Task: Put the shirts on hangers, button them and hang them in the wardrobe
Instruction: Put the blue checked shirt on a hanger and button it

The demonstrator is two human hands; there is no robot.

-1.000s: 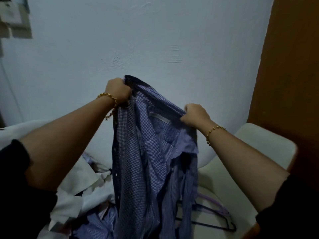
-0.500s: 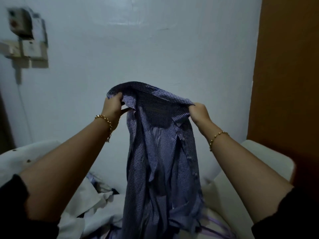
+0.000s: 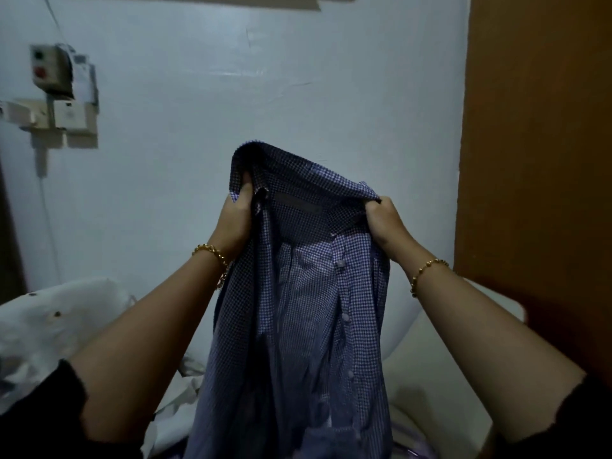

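My left hand (image 3: 236, 223) is clenched on one end of the collar (image 3: 308, 173) of the blue checked shirt (image 3: 298, 326); my thumb lies on the near side and my fingers are buried in the fold. My right hand (image 3: 385, 220) is a fist pinching the collar's other end. Between my hands the collar sags as a slack band, with a dark label strip (image 3: 298, 206) just under it.

From both grips the shirt hangs down between my forearms, its inside facing me. Small pale buttons (image 3: 338, 264) run down the front edge nearer my right hand. The cloth is thin and finely checked, falling in long soft creases, and its lower part drops out of sight. A gold beaded bracelet sits on my left wrist (image 3: 212, 256), touching the shirt's edge, and another on my right wrist (image 3: 427, 270).

Beyond my hands is a pale blue painted wall (image 3: 298, 77), with open room above them and out to my left. Close to the right of my right hand runs the straight vertical edge of an orange-brown wooden panel (image 3: 536, 127). Under my right forearm is a smooth, rounded cream seat (image 3: 437, 352). Under my left forearm lies crumpled white cloth (image 3: 49, 319) with dark dots. High to the left of my left hand, a switch box (image 3: 53, 67) is fixed to the wall.
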